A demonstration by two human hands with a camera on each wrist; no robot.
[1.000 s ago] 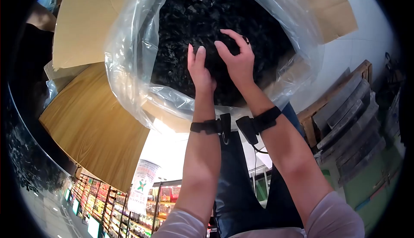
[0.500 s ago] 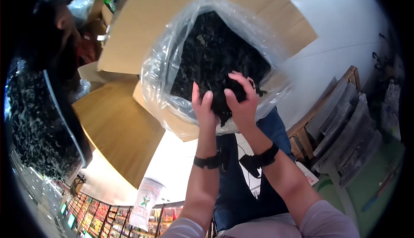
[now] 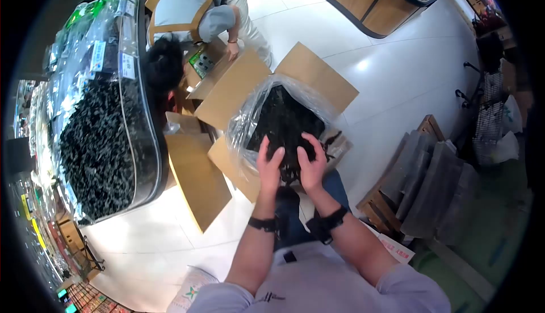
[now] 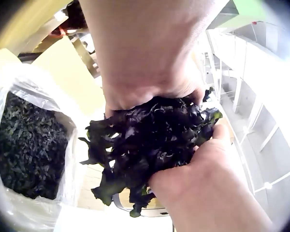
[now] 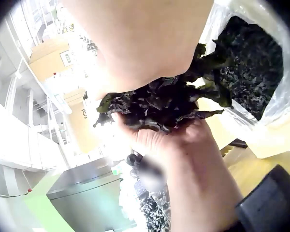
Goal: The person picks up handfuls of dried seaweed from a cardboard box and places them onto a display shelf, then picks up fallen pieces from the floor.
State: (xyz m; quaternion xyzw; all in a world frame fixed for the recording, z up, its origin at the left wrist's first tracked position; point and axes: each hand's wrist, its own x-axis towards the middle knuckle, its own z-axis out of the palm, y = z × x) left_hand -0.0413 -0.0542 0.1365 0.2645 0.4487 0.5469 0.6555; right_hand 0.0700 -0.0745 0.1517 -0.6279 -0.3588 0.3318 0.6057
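Observation:
Between my two hands is a heap of dark, curly dried seaweed (image 4: 152, 133), ragged pieces sticking out at its edges. My left hand (image 3: 271, 168) holds it from the left and my right hand (image 3: 311, 170) from the right, fingers curled about it. The thumbs point up on the near side, and most fingertips are hidden behind the heap. In the left wrist view the clump is held up, apart from the open cardboard box (image 3: 233, 94). That box is lined with a clear plastic bag (image 4: 70, 159), and more dark seaweed (image 4: 29, 150) fills it.
On the left stands a clear-walled display bin (image 3: 150, 160) of dark dried goods. Another person (image 3: 187, 6) bends over a smaller box beyond. A wooden panel (image 3: 196, 177) lies left of my box, and stacked grey slabs (image 3: 431, 188) lean at the right.
Both hands have lifted a heap of seaweed up out of the bag toward my body. The head view has pulled back, bringing the other person and the display bin into sight.

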